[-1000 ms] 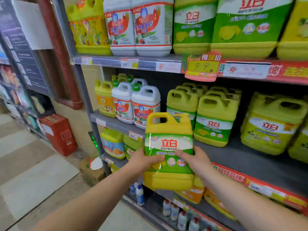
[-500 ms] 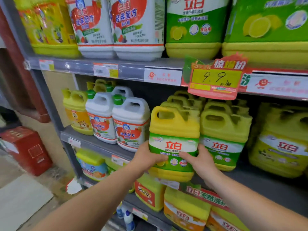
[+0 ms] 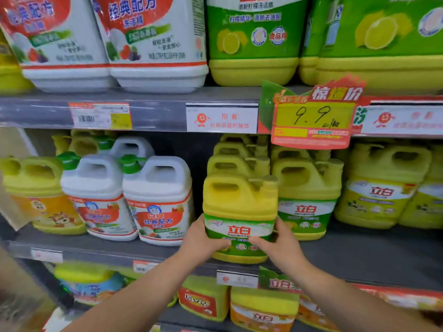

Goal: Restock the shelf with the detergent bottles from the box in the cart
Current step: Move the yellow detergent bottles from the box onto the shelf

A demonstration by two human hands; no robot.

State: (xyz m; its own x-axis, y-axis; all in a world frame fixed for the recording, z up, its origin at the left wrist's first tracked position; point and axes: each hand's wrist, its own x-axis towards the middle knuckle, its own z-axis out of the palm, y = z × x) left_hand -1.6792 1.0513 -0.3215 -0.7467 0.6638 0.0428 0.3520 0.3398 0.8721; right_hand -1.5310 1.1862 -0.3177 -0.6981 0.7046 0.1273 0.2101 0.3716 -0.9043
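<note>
A yellow detergent bottle (image 3: 239, 207) with a green and white label stands upright at the front edge of the middle shelf (image 3: 371, 255). My left hand (image 3: 200, 240) grips its lower left side and my right hand (image 3: 279, 243) grips its lower right side, thumbs across the label. Behind it runs a row of identical yellow bottles (image 3: 236, 161). Another row of the same bottles (image 3: 308, 188) stands just to its right. The cart and box are out of view.
White bottles with red labels (image 3: 158, 200) stand left of the held bottle, with a gap between. Larger yellow jugs (image 3: 381, 185) fill the right. A 9.9 price tag (image 3: 311, 118) hangs from the upper shelf edge. More bottles sit on the shelves above and below.
Both hands carried the bottle up and forward from in front of the shelf onto its front edge. The camera moved closer to the shelf.
</note>
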